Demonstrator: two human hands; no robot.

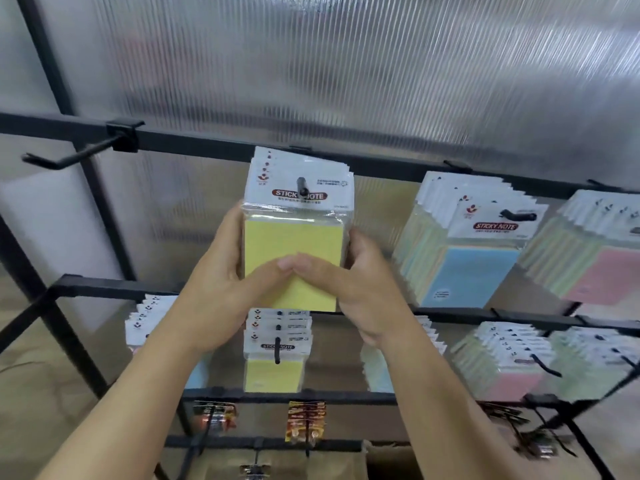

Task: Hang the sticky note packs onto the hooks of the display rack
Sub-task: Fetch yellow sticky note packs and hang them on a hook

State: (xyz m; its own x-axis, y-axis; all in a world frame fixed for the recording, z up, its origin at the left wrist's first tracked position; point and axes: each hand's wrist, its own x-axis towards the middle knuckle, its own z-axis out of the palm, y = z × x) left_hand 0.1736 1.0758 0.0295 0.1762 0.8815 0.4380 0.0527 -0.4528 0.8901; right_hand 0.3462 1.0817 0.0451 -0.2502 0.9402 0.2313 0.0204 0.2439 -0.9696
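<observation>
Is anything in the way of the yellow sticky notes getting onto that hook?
Nothing visible is. The hook already pokes out through the hole at the top of the yellow packs, and the left hand and right hand grip them by the sides.

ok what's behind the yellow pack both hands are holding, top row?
Rear packs share the same hook; only their white header edges show above the front yellow pack. Their note colours are hidden by it, the left hand and the right hand.
</observation>
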